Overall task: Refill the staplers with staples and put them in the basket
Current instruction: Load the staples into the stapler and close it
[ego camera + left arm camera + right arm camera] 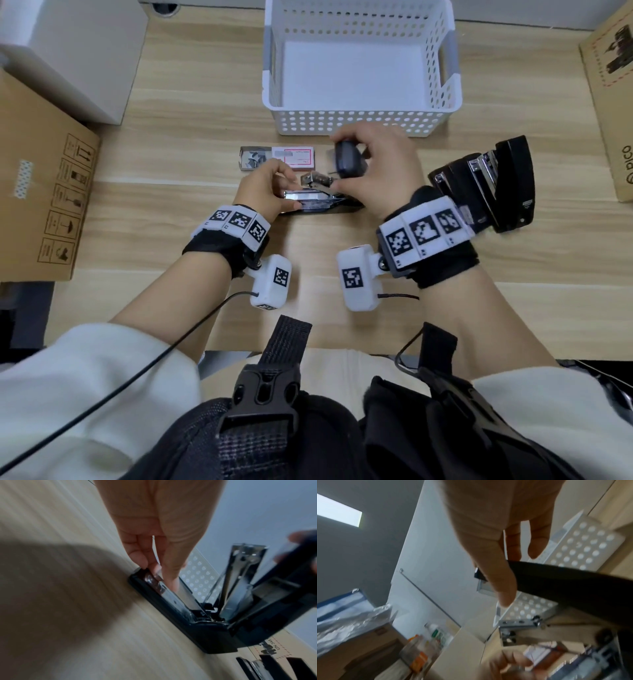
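Note:
A black stapler [318, 205] lies opened on the wooden table, and its metal staple channel [185, 596] is exposed. My left hand [291, 195] pinches the front end of that channel with thumb and fingertips [139, 557]; I cannot tell whether staples sit between them. My right hand [356, 161] grips the raised black lid [346, 161], thumb on one side [503, 588]. The lid [573, 585] stands well above the base. An open staple box [277, 159] with loose strips lies just behind my left hand. The white perforated basket [359, 120] stands empty behind both hands.
Two more black staplers [486, 185] lie opened beside my right wrist. Cardboard boxes flank the table at the left [44, 192] and right [613, 102]. A white box [78, 51] stands at the back left.

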Available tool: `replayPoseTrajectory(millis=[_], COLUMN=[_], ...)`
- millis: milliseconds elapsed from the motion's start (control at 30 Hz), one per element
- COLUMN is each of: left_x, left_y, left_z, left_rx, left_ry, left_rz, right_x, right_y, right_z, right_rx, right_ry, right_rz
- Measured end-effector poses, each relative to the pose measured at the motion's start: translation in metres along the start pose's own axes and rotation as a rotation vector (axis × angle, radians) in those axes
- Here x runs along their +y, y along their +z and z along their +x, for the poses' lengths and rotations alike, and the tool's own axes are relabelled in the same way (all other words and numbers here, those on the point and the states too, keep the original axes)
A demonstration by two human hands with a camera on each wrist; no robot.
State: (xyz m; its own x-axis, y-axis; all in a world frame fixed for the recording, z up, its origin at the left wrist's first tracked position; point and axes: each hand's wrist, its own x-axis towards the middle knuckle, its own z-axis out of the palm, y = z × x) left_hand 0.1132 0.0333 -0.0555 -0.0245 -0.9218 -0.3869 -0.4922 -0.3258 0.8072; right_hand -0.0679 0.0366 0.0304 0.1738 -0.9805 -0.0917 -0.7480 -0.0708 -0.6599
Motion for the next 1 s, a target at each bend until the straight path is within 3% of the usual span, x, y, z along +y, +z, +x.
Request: replayPoseTrajectory(millis=[233,400,600,900,1000], left_x=[-0.002,-0.006,-0.027,-0.076,-0.068], left_y=[0.001,-0.002,-0.038,-0.113,-0.131], left_z=[-0.008,-0.015,-0.023,-0.038,-0.044], left_rx=[0.022,0.061,0.13,0.353,0.302], left_ry=[0.009,0.001,-0.064,-0.232,-0.321], left_rz=[-0.057,-0.078,-0.106,-0.283,-0.407], right_x=[-0.013,-0.001,0.014,-0.053,-0.079], right_y=[0.043,0.052,0.041,0.126,0.154], right_z=[0.017,0.02,0.024,0.039,0.043], right_rx=[-0.219,-0.298,-0.46,-0.69,-0.685], right_ry=[-0.074,-0.008,0.196,0.032,-0.015], right_rz=[-0.146,-0.114,0.015,-0.006,0.048])
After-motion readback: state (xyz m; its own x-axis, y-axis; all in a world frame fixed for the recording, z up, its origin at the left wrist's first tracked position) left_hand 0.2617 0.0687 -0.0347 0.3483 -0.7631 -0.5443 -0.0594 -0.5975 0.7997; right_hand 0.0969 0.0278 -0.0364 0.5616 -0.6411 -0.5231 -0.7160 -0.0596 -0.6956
